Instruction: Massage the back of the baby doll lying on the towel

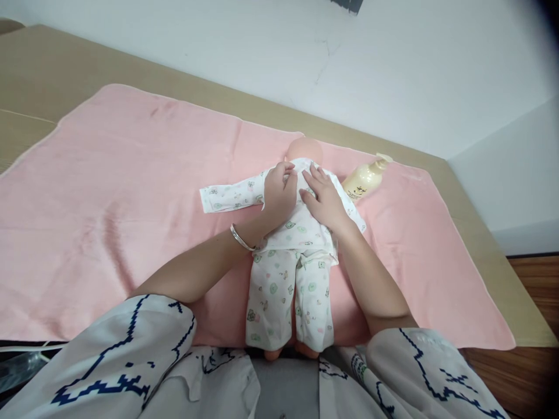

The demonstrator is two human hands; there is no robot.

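Observation:
A baby doll [305,149] in a white printed shirt [301,224] and matching trousers [271,297] lies stretched out, its head away from me and its feet close to my body. My left hand [280,195] is on the upper shirt near the shoulder, fingers curled and thumb close to the index finger, on the cloth. My right hand [324,199] rests on the other side of the chest area with its fingers spread and holds nothing. One sleeve [229,196] sticks out flat to the left. No facial features show on the doll's head.
A pale yellow pump bottle [363,179] lies tilted beside the doll's right-hand side. Beneath everything is a pink blanket [174,151] with some creases, spread over a wooden table [56,64]. A white wall [244,46] stands behind the table.

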